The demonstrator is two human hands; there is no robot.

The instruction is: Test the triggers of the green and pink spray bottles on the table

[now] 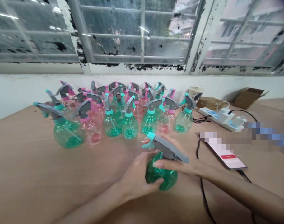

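A green spray bottle (165,180) with a grey and turquoise trigger head is held between both my hands near the table's front. My left hand (138,175) wraps round the body from the left, its thumb across the front. My right hand (176,165) grips the neck just under the spray head, thumb in front and fingers partly hidden behind. Beyond them stand several more spray bottles, among them a green one (68,135) at the left, a pink one (92,132) beside it and a green one (130,126) in the middle.
A phone (225,154) lies on the table at the right, with a black cable (202,189) running past my right forearm. Behind it are a white power strip (222,119) with plugs, a cardboard box (248,97) and a paper cup (195,92). Barred windows line the wall.
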